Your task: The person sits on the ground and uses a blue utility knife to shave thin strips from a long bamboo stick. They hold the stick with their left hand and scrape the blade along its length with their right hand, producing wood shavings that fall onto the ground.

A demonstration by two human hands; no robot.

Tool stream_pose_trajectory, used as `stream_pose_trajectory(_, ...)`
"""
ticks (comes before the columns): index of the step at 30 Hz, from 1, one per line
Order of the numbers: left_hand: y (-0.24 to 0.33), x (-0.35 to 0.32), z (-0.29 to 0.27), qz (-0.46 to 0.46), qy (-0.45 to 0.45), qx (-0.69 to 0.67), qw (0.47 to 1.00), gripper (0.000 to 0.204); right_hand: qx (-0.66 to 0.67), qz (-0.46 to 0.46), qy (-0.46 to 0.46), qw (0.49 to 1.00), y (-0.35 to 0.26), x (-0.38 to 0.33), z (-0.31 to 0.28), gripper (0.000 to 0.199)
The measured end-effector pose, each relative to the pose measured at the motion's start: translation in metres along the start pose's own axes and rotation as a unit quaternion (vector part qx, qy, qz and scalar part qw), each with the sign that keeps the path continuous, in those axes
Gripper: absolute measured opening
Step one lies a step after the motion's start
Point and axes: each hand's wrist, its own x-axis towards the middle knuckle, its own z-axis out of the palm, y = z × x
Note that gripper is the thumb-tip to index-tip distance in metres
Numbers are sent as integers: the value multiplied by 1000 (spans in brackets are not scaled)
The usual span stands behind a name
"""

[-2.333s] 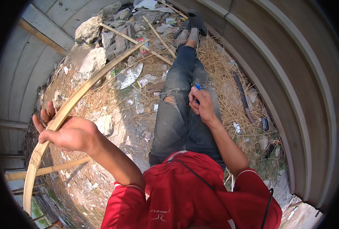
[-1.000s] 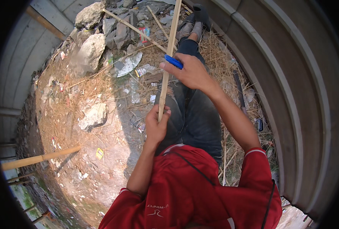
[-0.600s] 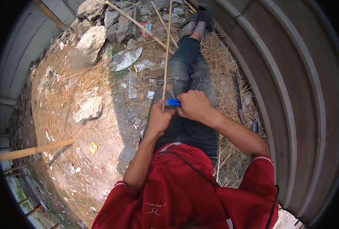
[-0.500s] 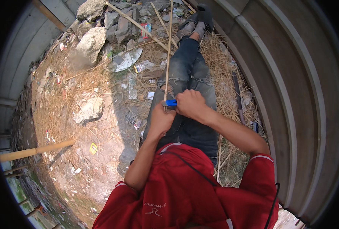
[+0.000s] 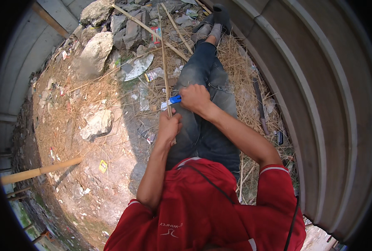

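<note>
My left hand (image 5: 169, 126) is closed around the lower part of a long, thin bamboo strip (image 5: 165, 67), which points up and away from me with its short lower end sticking out below the fist. In my right hand (image 5: 196, 99) is a blue-handled utility knife (image 5: 175, 99), gripped by its handle. The knife lies across the strip just above my left hand, its blade side toward the left. Both hands are over my outstretched legs in dark jeans (image 5: 200, 69). The exact contact between blade and strip is too small to make out.
Bamboo poles (image 5: 150, 32) lie beyond my hands near grey and pale rocks (image 5: 97, 50). Another bamboo pole (image 5: 41, 170) juts in at the left. Litter and dry straw (image 5: 248, 92) cover the ground. A corrugated metal wall (image 5: 320, 96) rises close on the right.
Both hands have shifted left, with the right hand and knife also farther from me. The strip's far end has swung left, and more of its lower end shows below my left hand.
</note>
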Motion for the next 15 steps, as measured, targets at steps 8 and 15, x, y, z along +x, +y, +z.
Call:
stream_pose_trajectory(8,-7,1,-4,43,-67,60,995,19,308,19,-108,945,-4,-21,-5,17)
stream_pose_trajectory(15,-3,-6,-1,34,-48,70,996,13,99,20,-86,991,-12,-34,-42,15)
